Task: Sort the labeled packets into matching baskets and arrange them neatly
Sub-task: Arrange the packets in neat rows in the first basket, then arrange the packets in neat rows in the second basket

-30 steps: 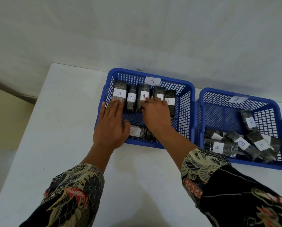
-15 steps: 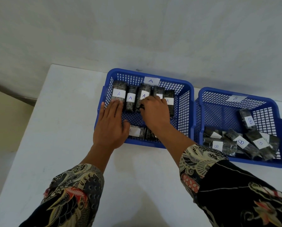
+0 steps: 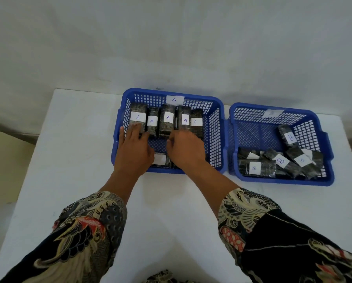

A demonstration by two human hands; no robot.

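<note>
Right basket's label (image 3: pixel 272 113) blurred, letter perhaps B; near packets (image 3: pixel 160 159) half hidden under hands.

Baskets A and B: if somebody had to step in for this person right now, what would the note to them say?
Left hand: flat, open, fingertips on the leftmost packet in basket A.
Right hand: fingers curled at the row's near ends; grip unclear.
Done: five A packets stand side by side along the far wall.
Left: another packet lies by A's near wall; the B packets in basket B lie jumbled and need lining up.
</note>
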